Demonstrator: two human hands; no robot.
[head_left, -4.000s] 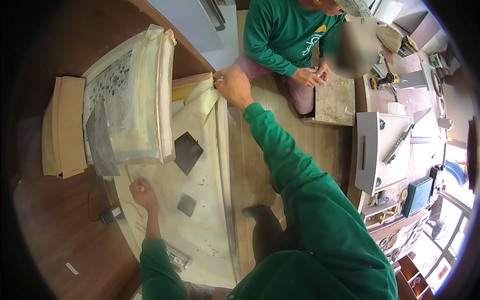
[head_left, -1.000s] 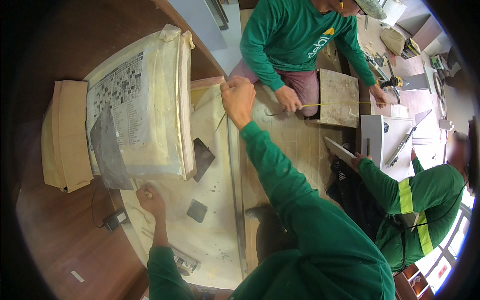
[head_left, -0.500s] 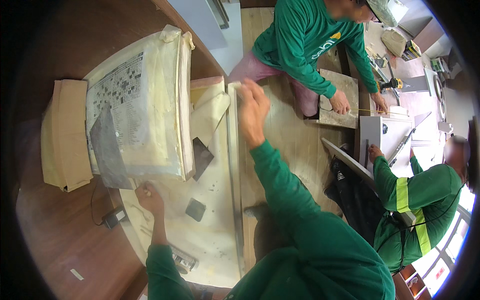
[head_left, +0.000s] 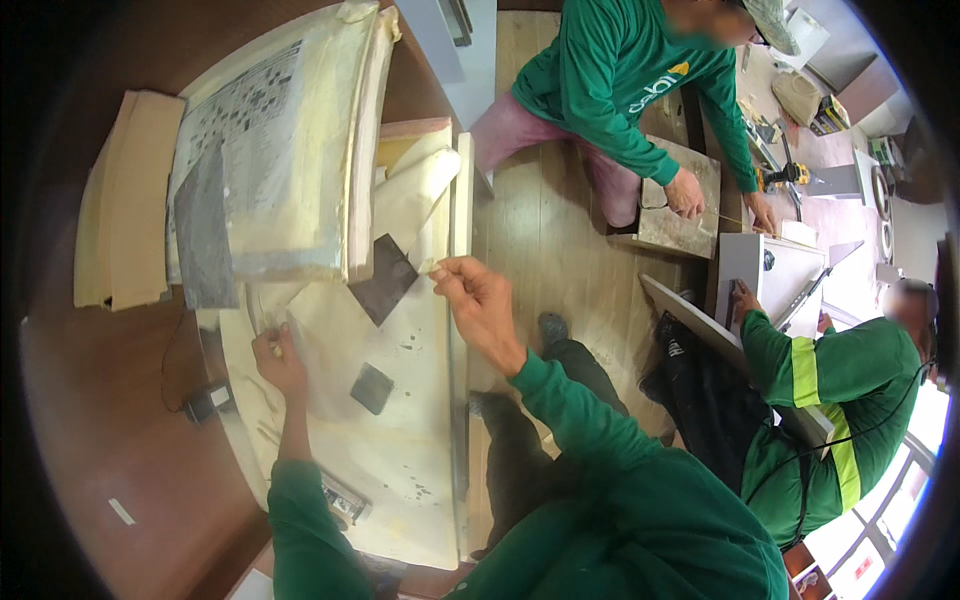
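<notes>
Printed cylinder (head_left: 343, 498): on the pale surface (head_left: 400, 450), beside the left sleeve (head_left: 312, 530).
Small dark square (head_left: 372, 388): flat, between the hands, slightly nearer the wearer.
Left hand (head_left: 281, 360): half curled; whether it grips anything, I cannot tell.
Right hand (head_left: 480, 305): thumb and forefinger pinched together, other fingers curled.
Pale scrap (head_left: 428, 268): at the right fingertips, well apart from the left hand.
Larger dark sheet (head_left: 385, 280): just left of the scrap.
Paper-covered block (head_left: 300, 190): beyond the left hand.

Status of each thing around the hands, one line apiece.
Right hand: pinching a small pale scrap
Left hand: fingers curled, contents unclear
Large dark sheet: lying flat
Small dark square: lying flat
Grey sheet: overlapping the papered block
Labelled cylinder: on its side, partly hidden
Cardboard: folded
</notes>
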